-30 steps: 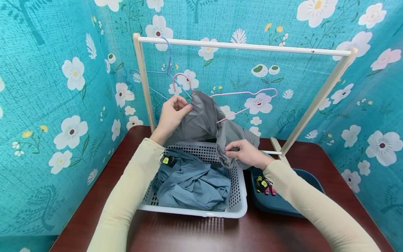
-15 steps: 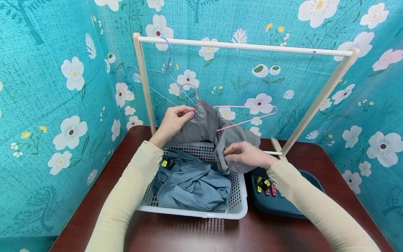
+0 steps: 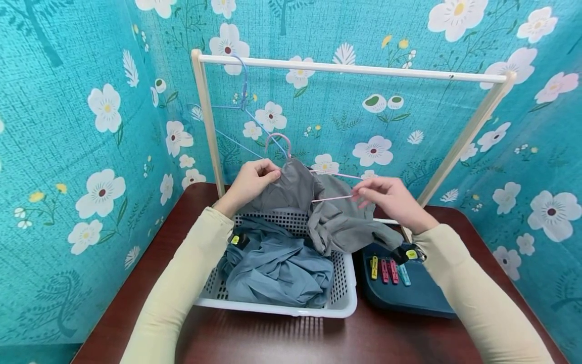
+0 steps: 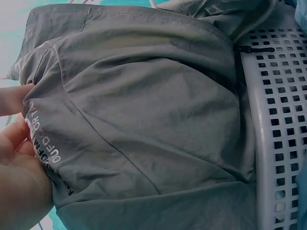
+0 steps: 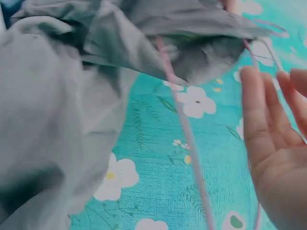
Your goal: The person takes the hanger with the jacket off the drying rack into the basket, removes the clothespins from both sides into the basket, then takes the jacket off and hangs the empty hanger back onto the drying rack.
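A grey jacket (image 3: 291,189) with printed lettering and a zip pull hangs bunched over the basket's back edge. My left hand (image 3: 254,182) pinches its upper left part, thumb against fingers, as the left wrist view also shows. A pink hanger (image 3: 334,198) sits partly inside the jacket; its hook rises above the fabric, and its right arm sticks out uncovered. By that bare arm is my right hand (image 3: 386,194). Its fingers (image 5: 256,110) are extended close to the hanger's upper bar in the right wrist view; whether they touch it I cannot tell.
A white basket (image 3: 352,288) holds crumpled blue-grey cloth (image 3: 282,273). To its right, a dark blue tray (image 3: 409,298) bears several clothes pegs (image 3: 384,271). Behind stands a rack with a white rail (image 3: 354,68); a blue hanger (image 3: 245,91) hangs at its left end.
My right hand has let go of the jacket and moved up and right to the hanger's bare arm. The left hand, jacket and hanger have lowered and shifted slightly right.
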`<state>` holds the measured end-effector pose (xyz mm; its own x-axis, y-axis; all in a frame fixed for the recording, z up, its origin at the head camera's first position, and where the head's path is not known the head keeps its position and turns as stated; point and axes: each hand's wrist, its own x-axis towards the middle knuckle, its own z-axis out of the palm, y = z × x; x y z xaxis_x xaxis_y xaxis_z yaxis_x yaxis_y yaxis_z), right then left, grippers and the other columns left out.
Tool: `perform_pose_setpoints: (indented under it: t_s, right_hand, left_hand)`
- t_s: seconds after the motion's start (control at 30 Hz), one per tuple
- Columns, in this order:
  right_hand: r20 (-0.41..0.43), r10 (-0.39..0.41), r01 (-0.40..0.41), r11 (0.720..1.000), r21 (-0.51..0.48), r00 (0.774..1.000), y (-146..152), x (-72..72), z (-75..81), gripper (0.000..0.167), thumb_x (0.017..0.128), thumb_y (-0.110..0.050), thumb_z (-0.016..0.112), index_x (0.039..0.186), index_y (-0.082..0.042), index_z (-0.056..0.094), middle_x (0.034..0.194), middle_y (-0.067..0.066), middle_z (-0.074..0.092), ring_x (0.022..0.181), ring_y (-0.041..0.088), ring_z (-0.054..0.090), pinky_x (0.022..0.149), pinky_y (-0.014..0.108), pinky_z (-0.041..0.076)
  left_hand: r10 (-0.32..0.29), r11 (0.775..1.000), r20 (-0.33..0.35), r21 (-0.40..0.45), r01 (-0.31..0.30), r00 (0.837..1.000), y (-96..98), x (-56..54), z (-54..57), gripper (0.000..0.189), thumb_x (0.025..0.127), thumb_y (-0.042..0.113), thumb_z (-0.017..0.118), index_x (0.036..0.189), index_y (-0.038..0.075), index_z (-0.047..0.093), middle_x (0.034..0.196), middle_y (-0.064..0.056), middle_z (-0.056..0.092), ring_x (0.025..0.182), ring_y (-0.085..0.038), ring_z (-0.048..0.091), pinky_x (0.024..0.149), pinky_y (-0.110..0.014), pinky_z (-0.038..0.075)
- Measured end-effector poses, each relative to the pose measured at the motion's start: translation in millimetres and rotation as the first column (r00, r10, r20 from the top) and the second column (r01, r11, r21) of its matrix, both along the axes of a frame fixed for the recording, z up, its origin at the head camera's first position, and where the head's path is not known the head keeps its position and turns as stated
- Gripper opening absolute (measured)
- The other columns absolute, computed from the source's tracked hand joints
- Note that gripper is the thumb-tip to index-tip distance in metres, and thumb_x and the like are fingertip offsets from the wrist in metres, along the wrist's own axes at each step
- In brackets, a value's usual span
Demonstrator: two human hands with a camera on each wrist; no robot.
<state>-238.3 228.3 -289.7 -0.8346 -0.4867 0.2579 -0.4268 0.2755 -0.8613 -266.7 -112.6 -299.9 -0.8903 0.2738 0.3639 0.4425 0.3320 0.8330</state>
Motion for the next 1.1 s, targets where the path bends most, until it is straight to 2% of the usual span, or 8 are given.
perform_pose_setpoints:
  t_s: [0.13, 0.23, 0.33, 0.53, 0.7, 0.8, 0.9, 1.1]
  right_hand:
    - [-0.099, -0.116, 0.106, 0.990, -0.093, 0.988, 13, -1.6, 4.0, 0.025, 0.097, -0.017, 0.055, 0.114, 0.000, 0.064, 0.106, 0.006, 0.065, 0.091, 0.018, 0.061, 0.076, 0.028, 0.050]
    - [-0.189, -0.212, 0.230, 0.970, 0.075, 0.959, 21, -4.7, 3.6, 0.028, 0.097, -0.023, 0.055, 0.119, -0.007, 0.064, 0.117, 0.003, 0.061, 0.098, 0.017, 0.057, 0.082, 0.030, 0.045]
    - [-0.246, -0.202, 0.267, 0.926, 0.267, 0.948, 30, -10.6, -1.4, 0.030, 0.098, -0.026, 0.054, 0.123, -0.013, 0.063, 0.124, 0.005, 0.059, 0.102, 0.019, 0.055, 0.082, 0.039, 0.044]
    - [-0.270, -0.080, 0.182, 0.908, 0.378, 0.960, 37, -18.2, -10.6, 0.028, 0.098, -0.024, 0.054, 0.118, -0.010, 0.066, 0.093, 0.006, 0.067, 0.076, 0.015, 0.060, 0.059, 0.031, 0.044]
    - [-0.287, -0.048, 0.155, 0.919, 0.363, 0.957, 36, -18.7, -12.8, 0.023, 0.099, -0.020, 0.052, 0.110, -0.008, 0.068, 0.075, 0.006, 0.060, 0.051, 0.015, 0.043, 0.043, 0.030, 0.031]
    - [-0.268, -0.051, 0.151, 0.918, 0.366, 0.962, 35, -17.1, -12.1, 0.021, 0.099, -0.019, 0.052, 0.106, -0.007, 0.068, 0.073, 0.006, 0.061, 0.053, 0.014, 0.047, 0.043, 0.030, 0.031]
    - [-0.223, -0.031, 0.111, 0.929, 0.353, 0.974, 34, -15.9, -11.9, 0.020, 0.099, -0.017, 0.051, 0.105, -0.006, 0.067, 0.076, 0.006, 0.063, 0.063, 0.015, 0.057, 0.051, 0.026, 0.042]
    - [-0.130, 0.014, 0.023, 0.962, 0.273, 0.991, 36, -16.3, -14.2, 0.020, 0.100, -0.013, 0.048, 0.104, -0.003, 0.065, 0.083, 0.015, 0.062, 0.071, 0.020, 0.062, 0.067, 0.028, 0.052]
  left_hand:
    - [-0.025, 0.999, -0.022, -0.024, 0.024, 0.999, 1.7, -2.2, -5.6, 0.012, 0.096, 0.014, 0.058, 0.092, 0.007, 0.066, 0.080, -0.007, 0.059, 0.067, -0.020, 0.049, 0.062, -0.031, 0.041]
    - [-0.025, 0.999, -0.039, -0.022, 0.024, 0.999, 2.5, -1.5, -5.6, 0.012, 0.096, 0.014, 0.057, 0.092, 0.007, 0.066, 0.078, -0.007, 0.057, 0.065, -0.020, 0.046, 0.060, -0.030, 0.039]
    - [-0.015, 1.000, -0.054, -0.006, 0.015, 0.998, 1.7, -1.2, -5.2, 0.012, 0.097, 0.013, 0.056, 0.094, 0.006, 0.065, 0.078, -0.008, 0.056, 0.064, -0.021, 0.043, 0.059, -0.030, 0.037]
    - [0.017, 0.999, -0.056, 0.029, -0.015, 0.998, 1.3, 0.4, -4.2, 0.013, 0.098, 0.014, 0.053, 0.096, 0.005, 0.062, 0.081, -0.007, 0.055, 0.066, -0.021, 0.044, 0.061, -0.030, 0.038]
    - [-0.006, 0.997, -0.057, 0.077, 0.010, 0.998, 4.7, -0.2, -5.0, 0.014, 0.100, 0.014, 0.048, 0.096, 0.004, 0.056, 0.086, -0.011, 0.052, 0.070, -0.021, 0.045, 0.065, -0.031, 0.038]
    - [-0.053, 0.996, -0.065, 0.070, 0.057, 0.997, 6.5, -0.1, -5.0, 0.018, 0.099, 0.014, 0.051, 0.112, 0.004, 0.058, 0.101, -0.014, 0.053, 0.077, -0.021, 0.048, 0.068, -0.032, 0.040]
    - [-0.065, 0.997, -0.093, 0.041, 0.069, 0.994, 8.0, 0.3, -5.5, 0.030, 0.095, 0.016, 0.060, 0.123, 0.006, 0.060, 0.111, -0.013, 0.055, 0.080, -0.023, 0.051, 0.068, -0.034, 0.042]
    - [-0.005, 1.000, -0.172, 0.001, 0.005, 0.985, 7.5, -1.5, -8.7, 0.013, 0.092, 0.013, 0.063, 0.099, 0.006, 0.071, 0.096, -0.007, 0.062, 0.077, -0.018, 0.054, 0.068, -0.032, 0.044]
